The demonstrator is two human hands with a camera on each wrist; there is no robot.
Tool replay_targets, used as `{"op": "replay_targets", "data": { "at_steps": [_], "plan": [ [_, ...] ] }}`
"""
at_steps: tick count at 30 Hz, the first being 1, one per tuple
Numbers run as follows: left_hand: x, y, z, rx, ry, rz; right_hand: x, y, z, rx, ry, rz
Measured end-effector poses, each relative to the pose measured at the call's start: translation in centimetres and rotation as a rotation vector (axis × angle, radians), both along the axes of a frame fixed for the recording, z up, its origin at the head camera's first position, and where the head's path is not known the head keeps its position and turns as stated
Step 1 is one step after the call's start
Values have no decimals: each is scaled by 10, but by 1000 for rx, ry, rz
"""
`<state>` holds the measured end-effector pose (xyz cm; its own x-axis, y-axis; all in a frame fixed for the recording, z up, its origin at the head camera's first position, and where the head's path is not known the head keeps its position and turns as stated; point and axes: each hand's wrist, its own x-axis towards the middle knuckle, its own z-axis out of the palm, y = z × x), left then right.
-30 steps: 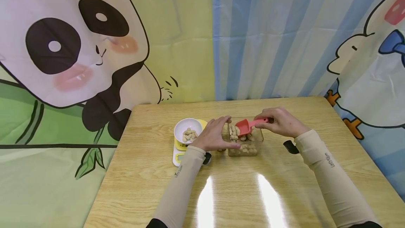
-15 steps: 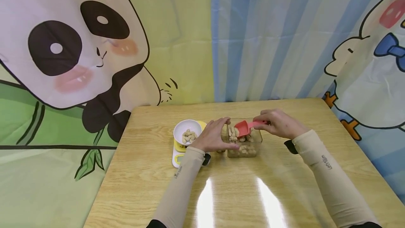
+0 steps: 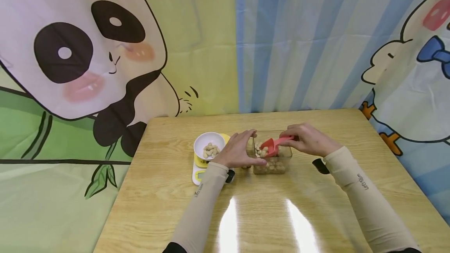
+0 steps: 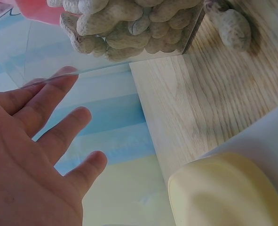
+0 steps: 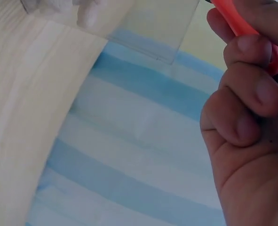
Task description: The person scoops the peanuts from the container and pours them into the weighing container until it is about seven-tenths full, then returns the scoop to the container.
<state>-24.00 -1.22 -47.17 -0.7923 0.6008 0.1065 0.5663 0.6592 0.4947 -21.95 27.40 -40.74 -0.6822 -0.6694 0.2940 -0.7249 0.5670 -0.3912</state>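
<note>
My right hand [image 3: 309, 139] pinches the handle of a red scoop [image 3: 270, 147], also seen in the right wrist view as a red handle [image 5: 237, 19] under curled fingers. The scoop's bowl is tilted down among unshelled peanuts [image 4: 129, 28] inside a clear box [image 3: 270, 167]. My left hand [image 3: 237, 151] spans the box's left side, thumb at the front and fingers toward the back. In the left wrist view two fingertips [image 4: 66, 71] touch the clear wall, while the other fingers stand spread. The thumb is out of that view.
Left of the box, a white bowl [image 3: 200, 141] with several peanuts [image 3: 211, 150] stands on a yellow-and-white kitchen scale [image 3: 195, 177], partly hidden by my left hand. A loose peanut [image 4: 234, 30] lies beside the box on the wooden table [image 3: 158, 198]. Printed curtains [image 3: 197, 50] hang behind.
The scoop has tipped more steeply and sunk deeper among the peanuts. My right hand has shifted slightly left and down. My left hand keeps its place on the box.
</note>
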Motion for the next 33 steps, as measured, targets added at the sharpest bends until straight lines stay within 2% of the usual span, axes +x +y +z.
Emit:
{"op": "replay_targets", "data": {
  "at_steps": [6, 12, 21, 27, 33],
  "plan": [
    [1, 1, -2, -8, -4, -8, 5, 9, -12, -86, -72, -50],
    [1, 1, -4, 14, 2, -6, 9, 16, -24, -163, -50, -117],
    [-2, 2, -2, 20, -3, 7, 12, 2, -12, -108, -13, -111],
    [-1, 1, -2, 25, -10, 17, 9, 6, -19, -137, -3, -106],
    [0, 0, -1, 7, -10, 15, 11, 18, -32, -233, -131, -165]
  ]
}}
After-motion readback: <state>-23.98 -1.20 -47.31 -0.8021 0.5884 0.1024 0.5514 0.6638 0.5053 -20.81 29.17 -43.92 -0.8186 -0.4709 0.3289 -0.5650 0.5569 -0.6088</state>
